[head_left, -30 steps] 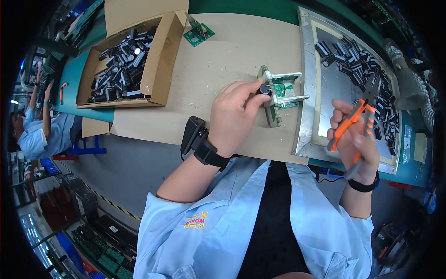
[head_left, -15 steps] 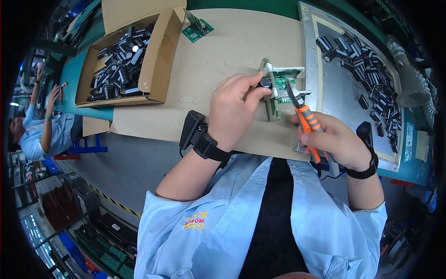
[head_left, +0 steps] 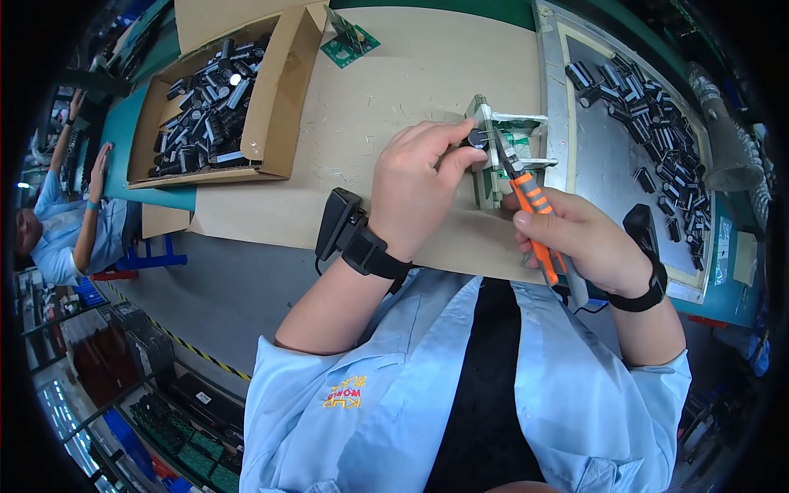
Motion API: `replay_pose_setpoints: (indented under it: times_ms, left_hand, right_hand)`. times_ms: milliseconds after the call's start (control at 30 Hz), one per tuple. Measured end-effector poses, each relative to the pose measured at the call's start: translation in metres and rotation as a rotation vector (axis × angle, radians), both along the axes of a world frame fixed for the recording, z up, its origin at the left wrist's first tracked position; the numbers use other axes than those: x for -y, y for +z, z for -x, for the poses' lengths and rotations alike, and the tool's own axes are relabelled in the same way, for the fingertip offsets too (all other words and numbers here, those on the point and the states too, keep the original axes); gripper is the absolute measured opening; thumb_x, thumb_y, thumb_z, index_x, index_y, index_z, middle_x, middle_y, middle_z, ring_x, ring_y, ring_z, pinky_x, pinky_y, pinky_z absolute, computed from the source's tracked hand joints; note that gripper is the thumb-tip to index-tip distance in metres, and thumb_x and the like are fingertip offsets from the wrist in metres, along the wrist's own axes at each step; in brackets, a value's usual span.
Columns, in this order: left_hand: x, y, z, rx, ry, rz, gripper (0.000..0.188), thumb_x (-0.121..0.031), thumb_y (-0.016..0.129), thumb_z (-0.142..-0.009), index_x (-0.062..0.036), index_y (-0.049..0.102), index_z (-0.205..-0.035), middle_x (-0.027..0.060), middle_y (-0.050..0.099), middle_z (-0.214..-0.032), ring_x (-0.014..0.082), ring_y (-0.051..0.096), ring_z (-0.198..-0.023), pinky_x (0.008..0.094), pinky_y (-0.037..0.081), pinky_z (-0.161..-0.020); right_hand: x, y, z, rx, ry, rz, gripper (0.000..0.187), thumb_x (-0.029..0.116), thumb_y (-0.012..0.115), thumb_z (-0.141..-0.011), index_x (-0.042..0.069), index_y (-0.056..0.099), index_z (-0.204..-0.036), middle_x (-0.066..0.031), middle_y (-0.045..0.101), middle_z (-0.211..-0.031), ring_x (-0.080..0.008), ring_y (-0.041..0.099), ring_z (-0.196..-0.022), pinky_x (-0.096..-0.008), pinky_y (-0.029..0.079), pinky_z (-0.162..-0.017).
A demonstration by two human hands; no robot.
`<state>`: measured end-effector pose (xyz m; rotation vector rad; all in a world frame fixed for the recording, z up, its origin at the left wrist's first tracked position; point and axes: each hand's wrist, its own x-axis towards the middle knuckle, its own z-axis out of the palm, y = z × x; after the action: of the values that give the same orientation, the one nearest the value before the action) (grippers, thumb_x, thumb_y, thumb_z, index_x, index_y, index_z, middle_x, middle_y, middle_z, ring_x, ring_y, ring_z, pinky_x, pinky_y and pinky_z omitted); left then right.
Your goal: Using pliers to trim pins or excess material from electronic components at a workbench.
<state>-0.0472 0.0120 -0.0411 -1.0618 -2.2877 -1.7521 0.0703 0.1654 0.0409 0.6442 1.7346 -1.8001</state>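
left hand (head_left: 419, 185) pinches a black capacitor (head_left: 477, 138) at the fixture (head_left: 493, 160); right hand (head_left: 579, 238) grips orange cutters (head_left: 526, 205), seemingly trimming leads; next needs a steady snip.

Bare brown tabletop (head_left: 411, 78) lies open between the cardboard box of capacitors (head_left: 209, 103) and the metal tray (head_left: 559, 99); a small green circuit board (head_left: 349, 41) sits at its far edge
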Motion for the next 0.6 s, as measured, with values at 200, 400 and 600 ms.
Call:
replay_pose_setpoints:
  times_ms: [200,400,600]
  left_hand:
    - [-0.002,0.001,0.002,-0.014,0.004,-0.003,0.023,-0.007,0.07,-0.07,0.0,0.067,-0.092,0.0108,0.063,-0.077,0.0259,0.059,-0.071,0.0343,0.047,-0.066]
    - [-0.003,-0.001,0.002,-0.017,0.011,0.001,0.022,-0.008,0.069,-0.071,-0.0006,0.067,-0.091,0.0105,0.063,-0.076,0.0265,0.058,-0.071,0.035,0.046,-0.066]
    - [0.0,0.0,0.003,-0.06,-0.013,0.055,0.022,0.001,0.067,-0.075,0.0017,0.066,-0.096,0.009,0.064,-0.081,0.0158,0.061,-0.071,0.0252,0.049,-0.064]
  right_hand:
    - [0.009,-0.002,0.005,-0.028,-0.023,-0.031,0.033,0.027,0.058,-0.089,0.001,0.052,-0.109,-0.0028,0.055,-0.085,-0.0093,0.054,-0.076,-0.0248,0.049,-0.066]
    - [0.015,-0.01,0.006,-0.025,-0.014,-0.115,0.025,0.026,0.058,-0.089,0.003,0.053,-0.097,-0.0023,0.054,-0.08,-0.0093,0.053,-0.07,-0.0257,0.049,-0.061]
    - [0.019,-0.011,0.006,-0.046,-0.038,-0.13,0.019,0.021,0.057,-0.088,0.003,0.052,-0.09,-0.0017,0.052,-0.066,-0.0104,0.052,-0.055,-0.0259,0.047,-0.051]
